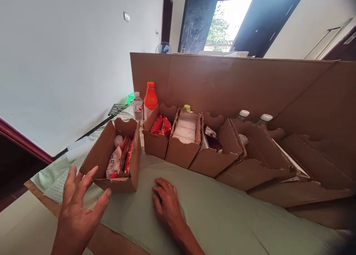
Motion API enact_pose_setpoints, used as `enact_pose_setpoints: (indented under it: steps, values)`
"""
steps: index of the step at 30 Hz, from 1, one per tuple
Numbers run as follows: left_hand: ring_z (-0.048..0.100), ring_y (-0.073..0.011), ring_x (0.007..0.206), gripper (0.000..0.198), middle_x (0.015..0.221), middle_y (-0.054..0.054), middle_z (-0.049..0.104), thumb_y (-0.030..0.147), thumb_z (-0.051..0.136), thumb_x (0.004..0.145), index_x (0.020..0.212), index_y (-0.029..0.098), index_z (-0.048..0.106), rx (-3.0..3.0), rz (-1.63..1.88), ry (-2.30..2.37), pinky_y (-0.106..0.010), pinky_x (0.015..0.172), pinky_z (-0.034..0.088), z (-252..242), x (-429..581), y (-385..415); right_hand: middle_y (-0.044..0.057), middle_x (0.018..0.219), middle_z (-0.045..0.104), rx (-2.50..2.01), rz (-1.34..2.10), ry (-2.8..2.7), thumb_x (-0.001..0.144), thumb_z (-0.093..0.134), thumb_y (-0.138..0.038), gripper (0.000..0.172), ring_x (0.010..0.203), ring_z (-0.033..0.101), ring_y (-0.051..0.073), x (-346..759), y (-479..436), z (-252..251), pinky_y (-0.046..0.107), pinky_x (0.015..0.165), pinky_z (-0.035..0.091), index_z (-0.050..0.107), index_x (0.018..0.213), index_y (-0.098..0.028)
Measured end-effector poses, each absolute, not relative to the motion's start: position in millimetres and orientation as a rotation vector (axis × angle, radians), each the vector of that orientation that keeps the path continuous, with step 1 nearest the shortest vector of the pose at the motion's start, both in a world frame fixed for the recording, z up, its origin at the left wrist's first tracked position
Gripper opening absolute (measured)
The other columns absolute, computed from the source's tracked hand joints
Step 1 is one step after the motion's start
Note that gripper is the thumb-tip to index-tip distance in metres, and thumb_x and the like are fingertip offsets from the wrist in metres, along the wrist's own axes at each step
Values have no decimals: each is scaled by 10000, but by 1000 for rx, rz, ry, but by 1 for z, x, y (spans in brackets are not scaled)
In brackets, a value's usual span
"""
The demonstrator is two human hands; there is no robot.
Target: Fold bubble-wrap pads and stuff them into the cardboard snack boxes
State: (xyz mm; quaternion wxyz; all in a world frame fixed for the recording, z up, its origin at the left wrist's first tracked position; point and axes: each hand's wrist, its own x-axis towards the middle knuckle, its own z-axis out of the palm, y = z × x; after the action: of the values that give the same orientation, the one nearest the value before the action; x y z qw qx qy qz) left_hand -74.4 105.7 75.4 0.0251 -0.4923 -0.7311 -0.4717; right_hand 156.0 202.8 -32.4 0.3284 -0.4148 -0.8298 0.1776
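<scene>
My left hand (79,208) is raised with fingers spread, just in front of the near left corner of an open cardboard box (114,184). It holds nothing, and I cannot tell whether a finger touches the box rim. Inside that box are a pink printed packet (114,162), red packets (129,156) along the right wall and a bubble-wrapped item (119,141). To the right of the box, my right hand (167,203) rests palm down on the pale green cloth (217,207), fingers loosely bent and apart, with nothing seen in it.
Several cardboard boxes run to the right; one holds red packets (161,124), another bubble wrap (185,129). Behind stand a clear bottle (137,106), an orange bottle (150,97) and a tall cardboard panel (222,80). Bubble wrap (79,147) lies at the left edge.
</scene>
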Motion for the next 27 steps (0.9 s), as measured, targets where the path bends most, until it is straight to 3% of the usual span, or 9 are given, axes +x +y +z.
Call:
enact_pose_setpoints:
  steps: [2,5,8,11,17,19,22,24,27]
  values:
    - [711,-289,967,610,1671,-76,269,583,640,851,1408,347,554,-1484,-1316,-2232,-540,893,590,84,-75,97,122,1282,702,-1090,487,-2166,845,560,-79,258,1235,609,288,156,203,-30,461,995,485,734,998,-192]
    - [662,-193,732,525,1582,-87,431,575,603,884,1340,315,597,-1542,-1174,-2094,-438,708,606,105,-77,92,119,1277,705,-1092,494,-2151,860,560,-84,254,1236,607,282,156,203,-29,443,991,482,735,1008,-193]
    - [677,-214,859,358,1460,-59,566,499,562,940,1228,303,645,-1608,-1068,-2031,-346,630,571,120,-80,93,120,1268,711,-1092,498,-2151,843,569,-79,261,1224,612,282,155,204,-31,441,985,482,742,1003,-192]
    - [687,-238,914,363,1416,-61,587,531,563,922,1178,294,664,-1675,-1000,-2079,-364,675,585,120,-88,95,120,1265,713,-1096,506,-2149,839,575,-84,257,1221,611,283,154,205,-33,447,995,475,750,992,-195]
    - [664,-314,1152,378,1666,-14,285,596,643,810,1005,283,727,-1497,-1313,-2520,-358,716,612,101,-107,98,108,1260,717,-1107,506,-2146,830,590,-83,251,1210,616,278,153,203,-30,436,992,468,756,980,-199]
    - [673,-311,1151,425,1577,-53,446,623,690,743,990,281,748,-1488,-1531,-2593,-353,767,610,95,-112,104,102,1259,717,-1109,507,-2147,828,585,-78,266,1208,617,270,153,203,-29,424,979,473,755,984,-209]
    - [716,-288,1016,516,1169,-91,733,665,743,649,968,261,778,-1612,-1795,-2656,-349,794,597,85,-115,119,107,1255,717,-1112,511,-2148,823,574,-74,280,1205,618,272,154,203,-27,431,966,479,756,984,-213]
    - [724,-286,928,546,1004,-87,768,688,748,631,943,242,788,-1687,-1818,-2682,-356,761,590,78,-118,128,112,1253,717,-1112,516,-2153,822,574,-75,277,1202,620,278,154,203,-26,443,966,481,756,983,-209]
    - [713,-278,866,523,951,-85,777,703,722,672,894,235,796,-1819,-1709,-2653,-362,747,568,73,-127,138,109,1259,715,-1112,522,-2158,836,579,-90,267,1212,615,275,155,202,-26,452,987,475,756,996,-211]
